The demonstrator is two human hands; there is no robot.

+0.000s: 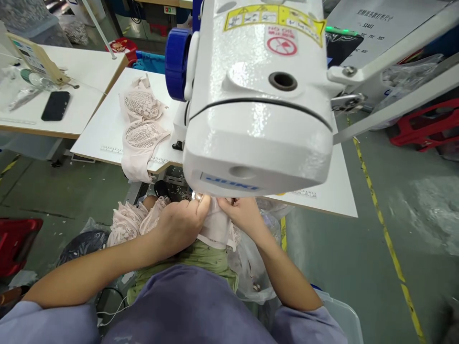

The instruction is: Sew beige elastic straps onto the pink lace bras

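Both hands are at the front of a white sewing machine, just under its head. My left hand is closed, thumb and fingers pinching the edge of a pale pink lace bra. On the other side, my right hand pinches the same fabric near the machine's underside. The bra hangs down between the hands over my lap. The needle and presser foot are hidden by the machine head. More pale pink lace pieces lie in a heap beside my left forearm.
A pale pink bra lies on the white machine table, its band over the front edge. On the neighbouring table is a black phone. A clear plastic bag hangs by my right forearm, above a clear bin. White bars rise at right.
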